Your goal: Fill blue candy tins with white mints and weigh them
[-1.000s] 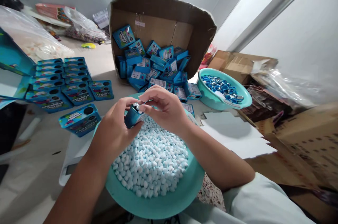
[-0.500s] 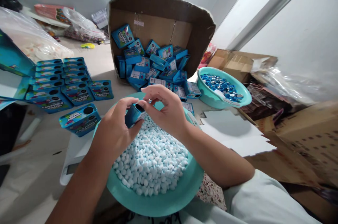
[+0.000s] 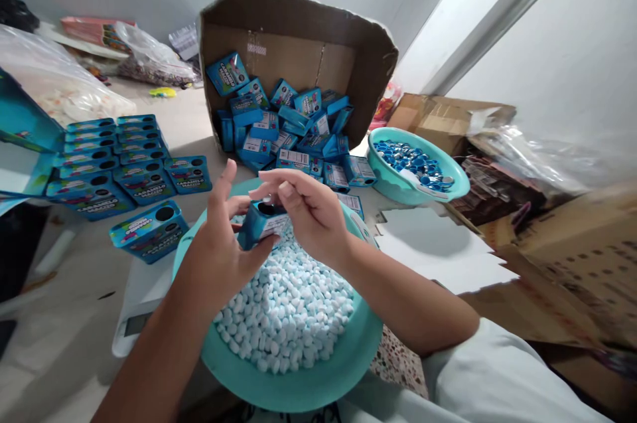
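Note:
My left hand (image 3: 219, 244) holds a small blue candy box (image 3: 259, 224) over a teal basin (image 3: 293, 393). The box is slightly tilted and has a dark round hole on its top. Its thumb presses the near side, and the index finger is raised. Right at that hole, my right hand (image 3: 313, 210) is curled with its fingertips close together. A bit of white candy shows at the fingertips; how many pieces the hand holds is hidden. Small white and pale blue candies (image 3: 293, 317) fill much of the basin.
Blue boxes (image 3: 146, 180) stand in rows at left, one (image 3: 149, 230) on a white scale (image 3: 130, 317). A tipped cardboard carton (image 3: 293, 34) spills more boxes. At right are a teal bowl (image 3: 413, 190) of blue-and-silver caps, white card (image 3: 438, 244) and cardboard boxes (image 3: 572, 270).
My left index finger has lifted off the box. My right hand has shifted slightly left and turned over the hole, and more of the box's printed side shows.

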A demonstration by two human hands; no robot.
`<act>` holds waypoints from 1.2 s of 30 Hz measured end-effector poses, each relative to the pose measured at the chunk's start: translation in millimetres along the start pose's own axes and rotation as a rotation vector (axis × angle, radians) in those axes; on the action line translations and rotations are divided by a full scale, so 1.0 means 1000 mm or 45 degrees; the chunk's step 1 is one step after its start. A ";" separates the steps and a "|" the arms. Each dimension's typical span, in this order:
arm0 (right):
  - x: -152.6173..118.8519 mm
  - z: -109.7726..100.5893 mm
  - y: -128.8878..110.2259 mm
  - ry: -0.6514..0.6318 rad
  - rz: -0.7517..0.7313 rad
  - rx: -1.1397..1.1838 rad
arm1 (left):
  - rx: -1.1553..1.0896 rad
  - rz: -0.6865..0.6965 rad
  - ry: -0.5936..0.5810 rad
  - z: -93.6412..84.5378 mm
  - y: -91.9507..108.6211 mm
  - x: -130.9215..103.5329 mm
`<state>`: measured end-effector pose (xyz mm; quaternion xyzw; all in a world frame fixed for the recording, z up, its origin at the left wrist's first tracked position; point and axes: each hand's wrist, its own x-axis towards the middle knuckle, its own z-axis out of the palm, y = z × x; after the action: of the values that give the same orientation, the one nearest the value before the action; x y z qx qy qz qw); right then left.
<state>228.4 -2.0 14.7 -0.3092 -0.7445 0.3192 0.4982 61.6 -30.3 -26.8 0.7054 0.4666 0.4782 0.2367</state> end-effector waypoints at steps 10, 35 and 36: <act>0.001 -0.005 0.000 0.026 0.011 0.104 | -0.032 -0.062 0.015 -0.002 0.001 0.002; 0.003 -0.009 0.023 -0.293 0.489 0.168 | 0.219 0.316 0.169 -0.004 0.005 0.002; 0.003 -0.005 0.023 -0.260 0.517 0.224 | 0.257 0.336 0.155 -0.004 0.006 0.002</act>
<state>235.3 15.0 -0.5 -0.3742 -0.6828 0.5060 0.3710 60.6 -31.9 -19.5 0.7504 0.4292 0.4977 0.0712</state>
